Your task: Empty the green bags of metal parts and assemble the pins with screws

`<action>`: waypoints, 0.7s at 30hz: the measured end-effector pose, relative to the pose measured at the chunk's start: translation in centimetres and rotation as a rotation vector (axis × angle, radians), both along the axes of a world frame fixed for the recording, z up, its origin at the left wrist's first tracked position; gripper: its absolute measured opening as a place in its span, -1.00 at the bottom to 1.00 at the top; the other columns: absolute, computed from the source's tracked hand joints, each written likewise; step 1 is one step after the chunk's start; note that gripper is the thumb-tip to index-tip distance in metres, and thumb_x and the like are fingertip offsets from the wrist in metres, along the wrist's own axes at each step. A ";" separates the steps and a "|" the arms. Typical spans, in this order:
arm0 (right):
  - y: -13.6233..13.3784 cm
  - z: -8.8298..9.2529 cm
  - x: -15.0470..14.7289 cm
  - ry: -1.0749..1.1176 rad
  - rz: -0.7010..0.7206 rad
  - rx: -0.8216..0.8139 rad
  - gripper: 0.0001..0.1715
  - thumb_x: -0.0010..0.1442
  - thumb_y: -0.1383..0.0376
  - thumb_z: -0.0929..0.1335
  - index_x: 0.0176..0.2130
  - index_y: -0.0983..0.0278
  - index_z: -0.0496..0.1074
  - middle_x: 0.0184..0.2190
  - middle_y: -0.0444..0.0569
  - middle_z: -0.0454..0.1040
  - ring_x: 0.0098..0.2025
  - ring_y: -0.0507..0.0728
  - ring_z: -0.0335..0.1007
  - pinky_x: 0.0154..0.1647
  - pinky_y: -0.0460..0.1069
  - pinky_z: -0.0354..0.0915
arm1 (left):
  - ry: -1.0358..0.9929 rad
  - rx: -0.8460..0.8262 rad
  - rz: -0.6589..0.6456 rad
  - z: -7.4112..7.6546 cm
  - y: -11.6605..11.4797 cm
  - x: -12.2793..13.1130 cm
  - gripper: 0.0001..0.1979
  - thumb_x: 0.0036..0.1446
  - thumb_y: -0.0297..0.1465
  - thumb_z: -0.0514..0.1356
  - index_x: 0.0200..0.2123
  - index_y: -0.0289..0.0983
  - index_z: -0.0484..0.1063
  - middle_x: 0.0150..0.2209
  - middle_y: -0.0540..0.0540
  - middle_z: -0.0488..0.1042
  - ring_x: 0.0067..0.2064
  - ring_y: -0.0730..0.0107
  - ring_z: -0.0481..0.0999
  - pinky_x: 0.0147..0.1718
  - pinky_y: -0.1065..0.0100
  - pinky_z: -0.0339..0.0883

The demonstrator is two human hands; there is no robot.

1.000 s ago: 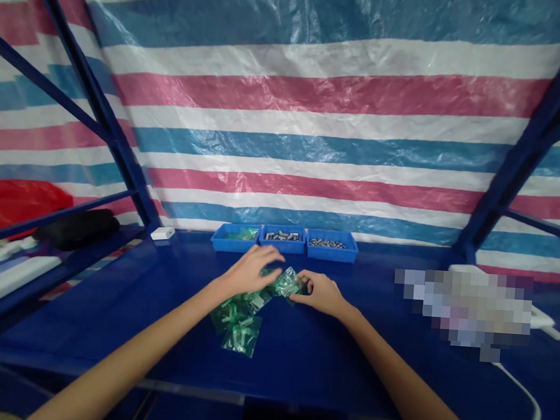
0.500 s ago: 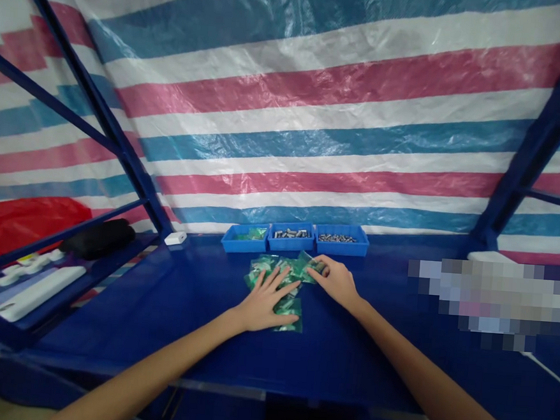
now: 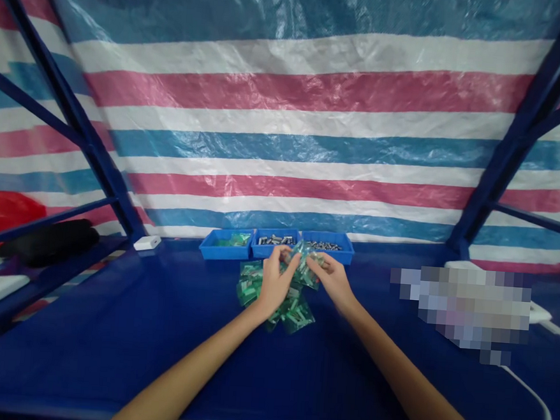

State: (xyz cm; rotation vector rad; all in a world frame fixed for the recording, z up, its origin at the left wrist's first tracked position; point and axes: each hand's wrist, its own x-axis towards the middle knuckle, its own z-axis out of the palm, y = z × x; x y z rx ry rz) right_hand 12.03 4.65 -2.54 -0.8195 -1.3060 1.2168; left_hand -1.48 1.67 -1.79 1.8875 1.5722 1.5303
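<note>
Between both hands, a small clear green-tinted plastic bag (image 3: 303,266) is held up over the pile. My left hand (image 3: 275,279) pinches its left side with thumb and fingers. On its other side my right hand (image 3: 331,277) grips it the same way. What the bag contains is too small to make out. Below and left of the hands lies a pile of similar green plastic bags (image 3: 296,313) with small metallic pieces inside, partly hidden by my left hand.
Behind the pile stand three blue bins: a left bin (image 3: 224,251) with green bags, a middle bin (image 3: 275,238) and a right bin (image 3: 328,244) with small metal parts. A white box (image 3: 147,243) sits at the back left. A white cable (image 3: 531,387) runs along the right.
My left hand has lifted off the pile and closed on the bag's left side. My right hand has kept hold of the bag, now raised between both hands. The camera view has shifted.
</note>
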 end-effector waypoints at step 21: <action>-0.7 -0.8 -0.5 -0.079 0.129 0.050 -0.63 -0.08 0.13 0.42 -0.28 0.24 0.33 -0.41 -0.09 0.49 -0.36 0.08 0.42 -0.36 -0.03 0.31 | -0.164 -0.026 -0.128 -1.0 -0.9 -0.4 -0.80 0.14 -0.24 0.06 -0.41 -0.24 0.26 -0.49 0.04 0.32 -0.41 0.47 0.35 -0.39 0.44 0.24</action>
